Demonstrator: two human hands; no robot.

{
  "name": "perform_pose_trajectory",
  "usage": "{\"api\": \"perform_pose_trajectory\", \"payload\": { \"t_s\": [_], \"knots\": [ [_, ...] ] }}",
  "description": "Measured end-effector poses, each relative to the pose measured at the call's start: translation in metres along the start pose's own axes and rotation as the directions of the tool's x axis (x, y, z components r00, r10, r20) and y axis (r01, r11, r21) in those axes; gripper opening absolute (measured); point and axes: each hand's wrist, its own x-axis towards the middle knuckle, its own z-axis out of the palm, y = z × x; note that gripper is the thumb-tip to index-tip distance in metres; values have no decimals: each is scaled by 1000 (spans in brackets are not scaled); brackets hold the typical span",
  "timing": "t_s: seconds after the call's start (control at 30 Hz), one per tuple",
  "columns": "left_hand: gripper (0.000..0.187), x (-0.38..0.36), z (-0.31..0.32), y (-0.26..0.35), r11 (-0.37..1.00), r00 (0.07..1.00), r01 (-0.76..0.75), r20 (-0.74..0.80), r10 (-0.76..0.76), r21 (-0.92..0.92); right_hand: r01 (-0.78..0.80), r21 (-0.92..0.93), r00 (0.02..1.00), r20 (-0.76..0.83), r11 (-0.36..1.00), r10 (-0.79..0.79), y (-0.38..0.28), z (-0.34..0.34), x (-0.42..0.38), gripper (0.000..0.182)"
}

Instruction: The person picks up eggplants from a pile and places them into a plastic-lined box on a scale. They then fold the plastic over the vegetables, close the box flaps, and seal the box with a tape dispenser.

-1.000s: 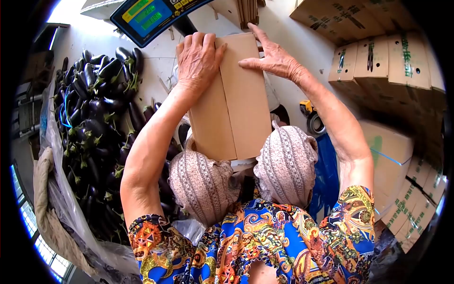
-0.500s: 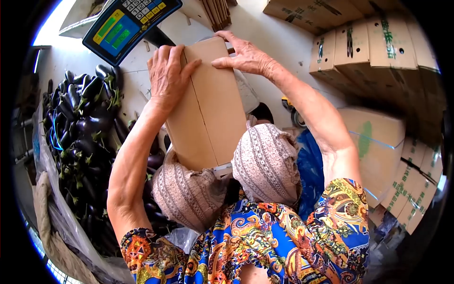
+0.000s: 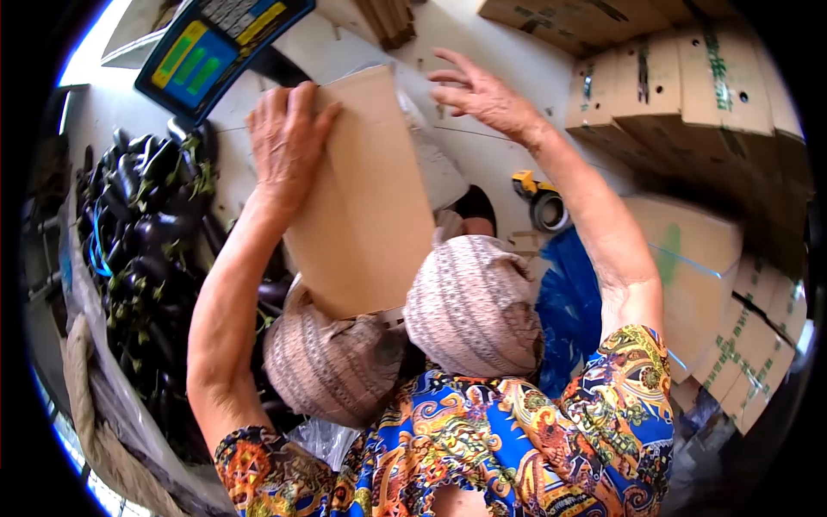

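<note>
Between my knees stands a brown cardboard box point(image 3: 366, 189), its top flaps folded over. My left hand point(image 3: 289, 138) rests on the box's far left edge, fingers stretched over the rim and thumb on the top. Off to the right of the box, my right hand point(image 3: 482, 95) hangs in the air with spread fingers, holding nothing. A yellow tape dispenser point(image 3: 536, 191) with a roll of tape lies on the floor below my right forearm. Near my left hand is a weighing scale display point(image 3: 191, 67) with green readouts.
A large heap of eggplants point(image 3: 151, 250) lies on the left beside plastic sheeting point(image 3: 129, 422). Stacked cardboard cartons point(image 3: 663, 95) stand at the upper right. Another strapped carton point(image 3: 689, 241) is at my right, beside blue plastic point(image 3: 568, 302).
My right hand has let go of the box's far right corner and moved right. My left hand stays on the box, which has shifted slightly left in view.
</note>
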Motion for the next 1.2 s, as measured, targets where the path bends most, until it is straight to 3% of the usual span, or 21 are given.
{"api": "perform_pose_trajectory", "payload": {
  "t_s": [0.03,0.1,0.13,0.17,0.23,0.3,0.37,0.43,0.5,0.57,0.67,0.73,0.77,0.8,0.83,0.9,0.97,1.03,1.07,1.1,1.2],
  "knots": [
    [34,1,-2,1,1000,1000,-2,7,2,-3,-47,48,999,-20,998,48,15,-22,-11,72],
    [35,2,-6,1,1000,1000,0,21,1,-26,-106,-356,991,-110,928,71,72,-69,-40,65],
    [35,3,-7,1,1000,1000,-5,29,6,-27,-199,-470,978,-152,860,144,108,-85,-58,60],
    [35,3,-9,2,1000,999,-10,38,11,-26,-317,-567,948,-157,760,278,144,-96,-76,66],
    [35,4,-9,3,999,999,11,41,-9,-30,-337,-742,920,-128,580,371,233,-101,-122,78],
    [35,5,-9,4,999,998,25,52,-23,-31,-401,-780,881,-186,480,434,278,-75,-168,79],
    [35,4,-13,4,999,998,37,59,-36,-24,-442,-818,864,-278,368,419,263,-46,-189,73],
    [36,3,-12,3,999,999,28,38,-28,-25,-460,-795,879,-342,396,333,274,-41,-189,62],
    [34,4,-16,3,998,997,57,56,-55,-19,-438,-770,897,-340,463,282,262,-33,-187,40],
    [32,2,-9,-5,999,1000,26,-2,-26,-34,-465,-732,881,-323,498,346,268,-33,-174,37],
    [32,1,-6,-11,999,1000,20,-11,-21,-37,-550,-590,832,-444,591,332,238,-31,-157,44],
    [33,1,-3,-13,1000,999,7,-32,-7,-23,-491,-457,829,-505,741,238,198,-29,-145,46],
    [32,1,-1,-14,1000,999,7,-34,-7,-16,-424,-378,823,-540,823,176,181,-32,-141,47],
    [32,1,0,-15,1000,999,6,-38,-6,-13,-224,-175,833,-546,959,95,144,-29,-134,45],
    [32,1,2,-14,1000,999,5,-43,-5,-11,6,35,824,-566,999,15,98,-23,-127,44],
    [31,2,1,-12,1000,999,19,-35,-19,-15,98,321,876,-478,942,71,27,-24,-125,38],
    [31,2,-4,-9,999,999,35,-16,-36,-11,198,627,946,-324,753,21,-24,-26,-123,34],
    [31,0,-4,-10,998,999,45,-18,-45,-40,201,515,973,-205,833,-108,-59,-21,-110,36],
    [31,-1,-3,-11,997,999,50,-19,-51,-54,149,368,963,-263,918,-51,-71,-11,-107,44],
    [32,0,-3,-11,996,998,57,-20,-59,-67,174,184,961,-245,967,-127,-80,-5,-103,43],
    [31,1,-5,-9,991,996,77,-31,-81,-114,243,26,962,-137,970,-237,-127,41,-93,56]
  ]
}}
